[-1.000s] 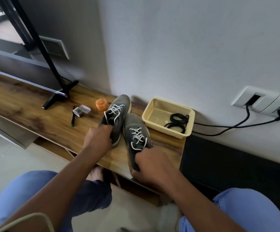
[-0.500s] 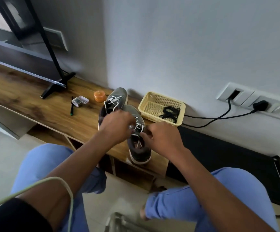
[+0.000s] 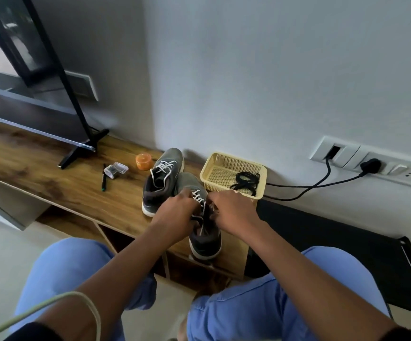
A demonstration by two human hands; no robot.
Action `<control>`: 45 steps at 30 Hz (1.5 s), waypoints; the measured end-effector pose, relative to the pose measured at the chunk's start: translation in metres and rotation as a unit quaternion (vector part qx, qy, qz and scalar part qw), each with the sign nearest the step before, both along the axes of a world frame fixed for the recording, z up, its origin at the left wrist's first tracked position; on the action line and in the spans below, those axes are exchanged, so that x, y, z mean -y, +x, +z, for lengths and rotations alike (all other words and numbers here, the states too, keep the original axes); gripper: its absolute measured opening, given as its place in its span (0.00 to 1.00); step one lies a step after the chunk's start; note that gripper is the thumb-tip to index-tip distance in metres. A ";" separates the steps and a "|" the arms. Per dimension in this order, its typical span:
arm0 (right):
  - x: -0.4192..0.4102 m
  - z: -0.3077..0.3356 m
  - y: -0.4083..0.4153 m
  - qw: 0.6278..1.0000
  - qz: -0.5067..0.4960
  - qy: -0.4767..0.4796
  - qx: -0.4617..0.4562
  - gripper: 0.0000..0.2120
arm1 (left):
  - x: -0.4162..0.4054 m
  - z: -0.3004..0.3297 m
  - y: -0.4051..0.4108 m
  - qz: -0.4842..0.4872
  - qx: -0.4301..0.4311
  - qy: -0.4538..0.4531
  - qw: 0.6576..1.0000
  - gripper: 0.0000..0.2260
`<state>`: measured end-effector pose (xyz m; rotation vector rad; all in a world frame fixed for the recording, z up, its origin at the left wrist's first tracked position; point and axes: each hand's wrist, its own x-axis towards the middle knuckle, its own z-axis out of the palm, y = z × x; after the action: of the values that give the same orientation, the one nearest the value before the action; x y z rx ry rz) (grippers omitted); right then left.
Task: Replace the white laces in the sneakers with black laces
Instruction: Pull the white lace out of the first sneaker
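We are seeing both hands over the near sneaker (image 3: 203, 238): the left hand (image 3: 175, 212) and right hand (image 3: 232, 210) are pinching its white lace (image 3: 198, 196). Beyond the right hand, black laces (image 3: 246, 180) are lying in the basket (image 3: 214, 159).

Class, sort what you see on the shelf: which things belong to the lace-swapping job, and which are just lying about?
Job: near sneaker, far sneaker, white laces, black laces, basket.

Lying about: orange jar, pen, clear case, TV stand, cables.
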<state>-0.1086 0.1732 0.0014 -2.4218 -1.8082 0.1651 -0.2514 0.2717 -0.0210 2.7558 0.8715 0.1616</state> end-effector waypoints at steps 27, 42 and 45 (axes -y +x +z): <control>-0.030 -0.005 0.046 0.916 0.008 -0.003 -0.401 0.15 | -0.068 0.048 0.000 0.126 0.094 -0.083 0.984 0.05; -0.031 -0.005 0.060 0.989 -0.005 -0.026 -0.146 0.04 | -0.037 0.006 0.027 -0.014 0.005 0.011 1.000 0.11; -0.041 -0.012 0.051 0.974 0.011 -0.028 -0.225 0.12 | -0.038 -0.004 0.030 -0.008 0.012 0.014 1.000 0.10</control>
<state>-0.0581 0.2137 -0.0104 -2.1641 -1.6382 0.7113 -0.2217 0.3093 -0.0249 2.7801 0.8461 0.2047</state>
